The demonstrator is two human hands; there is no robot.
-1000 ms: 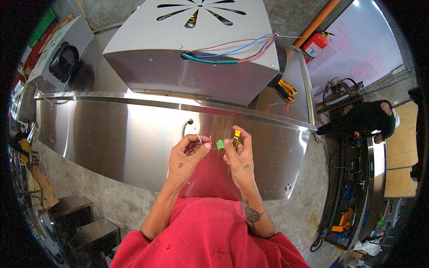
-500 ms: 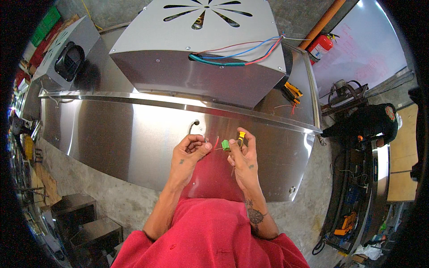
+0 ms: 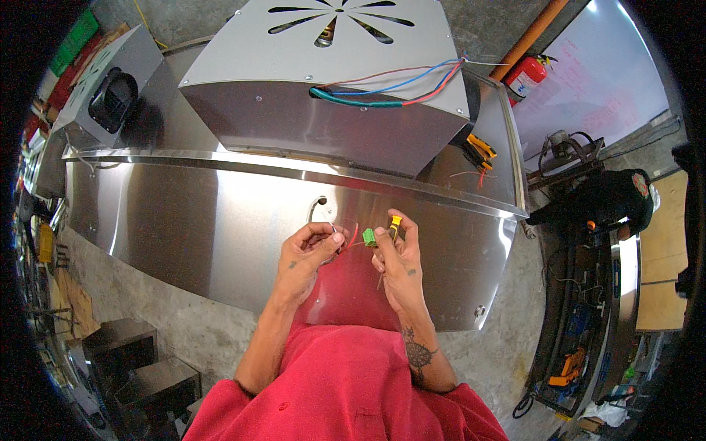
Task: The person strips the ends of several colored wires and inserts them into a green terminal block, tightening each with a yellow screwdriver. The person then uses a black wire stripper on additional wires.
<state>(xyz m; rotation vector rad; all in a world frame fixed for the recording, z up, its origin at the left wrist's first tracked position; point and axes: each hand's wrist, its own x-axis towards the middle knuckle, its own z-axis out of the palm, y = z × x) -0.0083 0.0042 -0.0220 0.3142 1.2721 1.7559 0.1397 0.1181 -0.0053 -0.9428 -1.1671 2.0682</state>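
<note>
My left hand (image 3: pixel 303 259) pinches the end of a thin wire bundle between thumb and fingertips. A grey cable (image 3: pixel 321 209) comes out of a round hole in the steel panel just beyond it, and red wires (image 3: pixel 356 234) stick up beside the fingertips. My right hand (image 3: pixel 399 257) grips a small green terminal block (image 3: pixel 369 237) between thumb and finger. The same hand also holds a small screwdriver (image 3: pixel 396 221) with a yellow and black handle, its shaft pointing down toward me. A thin wire runs from the block toward my left fingertips.
A large metal housing (image 3: pixel 323 121) with a slotted top stands beyond the steel panel (image 3: pixel 169 220); loose coloured wires (image 3: pixel 401 90) lie over its edge. Yellow-handled tools (image 3: pixel 479 152) rest right of it. A person (image 3: pixel 607 202) in dark clothes bends at the right, near a fire extinguisher (image 3: pixel 526 77).
Both hands have shifted only slightly, a little to the left, still holding the wires, terminal block and screwdriver. The person at the right has moved a hand slightly.
</note>
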